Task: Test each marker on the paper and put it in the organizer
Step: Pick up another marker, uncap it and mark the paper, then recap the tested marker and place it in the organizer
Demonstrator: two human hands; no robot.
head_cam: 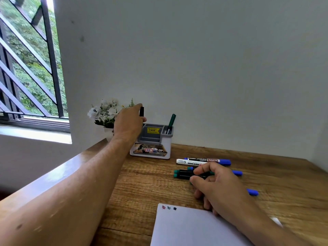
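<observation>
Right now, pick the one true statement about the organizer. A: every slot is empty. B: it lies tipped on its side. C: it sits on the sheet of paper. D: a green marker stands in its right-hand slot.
D: a green marker stands tilted in the right-hand slot of the upright organizer, which sits on the table apart from the paper.

My left hand (130, 122) holds a black marker (141, 111) upright over the organizer (150, 150), whose left and middle compartments stand open; the green marker (170, 123) fills the right slot. The flower pot (106, 118) crowds just left. Bare wooden desk (142, 189) lies between organizer and paper (186, 228); loose markers (204, 161) block the right
</observation>
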